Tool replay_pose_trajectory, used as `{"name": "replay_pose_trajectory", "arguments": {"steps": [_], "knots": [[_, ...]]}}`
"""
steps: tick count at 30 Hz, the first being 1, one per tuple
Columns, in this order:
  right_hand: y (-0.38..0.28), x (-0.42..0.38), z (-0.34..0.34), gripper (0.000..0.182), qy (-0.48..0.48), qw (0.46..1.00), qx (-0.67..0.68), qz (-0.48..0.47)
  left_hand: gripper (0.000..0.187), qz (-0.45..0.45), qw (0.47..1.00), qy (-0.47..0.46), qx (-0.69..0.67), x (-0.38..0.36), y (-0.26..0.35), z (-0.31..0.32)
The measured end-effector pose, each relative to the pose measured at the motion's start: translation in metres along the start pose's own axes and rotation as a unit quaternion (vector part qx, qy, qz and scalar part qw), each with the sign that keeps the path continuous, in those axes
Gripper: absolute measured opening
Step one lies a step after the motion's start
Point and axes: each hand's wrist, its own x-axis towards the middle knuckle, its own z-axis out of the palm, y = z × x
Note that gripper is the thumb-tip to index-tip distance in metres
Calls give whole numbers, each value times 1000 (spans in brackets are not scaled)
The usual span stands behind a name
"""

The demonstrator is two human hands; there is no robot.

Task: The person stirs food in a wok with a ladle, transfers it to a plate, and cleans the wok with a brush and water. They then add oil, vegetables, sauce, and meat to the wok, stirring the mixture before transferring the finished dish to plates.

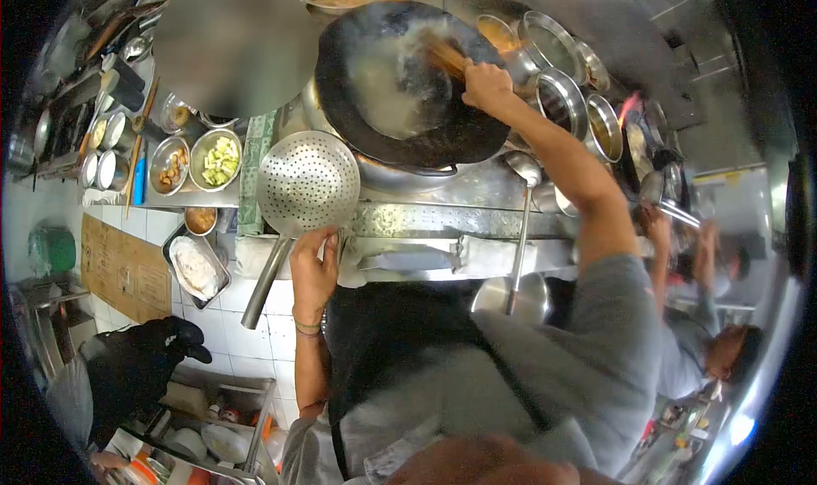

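Note:
My right hand [488,87] is closed around a bamboo wok brush [446,57], its bristles down inside a large black wok [349,123]. Cloudy, steaming liquid [383,89] covers the wok's bottom. At the counter's front edge, my left hand [314,264] has its fingers curled together; what they grip, if anything, is hidden. Just beyond those fingers lies a round perforated strainer [308,181], its handle slanting down past the wrist. A pale cloth [351,264] lies beside that hand.
A long-handled ladle [521,230] rests across the counter edge, right of centre. Bowls of cut green vegetable [215,162] and browned pieces [169,167] stand left. Metal pots [562,102] line the right, near a flame [630,106]. Another person [694,340] works at far right.

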Motion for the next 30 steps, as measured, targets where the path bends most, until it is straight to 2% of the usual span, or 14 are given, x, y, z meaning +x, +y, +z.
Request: {"name": "replay_pose_trajectory", "arguments": {"steps": [4,6,9,12,13,14,16,17,18,20,23,26,27,30], "knots": [[25,-27,-21,32,-59,995,-54,-57,17,-68,996,57,-3,-19,-30,-24],[53,-17,-6,29,2,989,-115,-88,17,-165,982,87,-31,-22,-25,-41],[40,50,7,26,86,979,-130,-132,17,-164,980,107,-45,-19,-47,-31],[35,70,2,25,115,969,-123,-178,17,-203,979,30,-12,-14,-20,-22],[39,67,-8,25,117,967,-123,-189,17,-199,980,18,-22,-23,-30,-12],[47,55,-28,25,25,972,-175,-155,18,-194,981,4,-31,-38,-46,-1],[89,54,-6,27,79,966,-163,-184,26,-143,988,-58,27,-57,-54,12],[84,64,-7,29,87,966,-160,-184,40,-175,982,-74,0,-61,-55,21],[76,72,-6,31,93,967,-152,-182,54,-125,988,-67,65,-58,-51,28],[56,80,2,35,92,970,-141,-177,66,-104,986,-49,119,-49,-35,39],[32,86,-13,38,97,964,-145,-200,74,-121,974,-104,161,-42,-32,43],[85,71,10,36,117,940,-225,-226,75,-106,976,-127,145,-55,-45,41],[73,59,-11,35,14,955,-255,-154,74,-109,974,-128,150,-54,-45,42],[48,72,-10,35,109,952,-204,-201,74,-110,971,-132,166,-54,-43,43]]}}
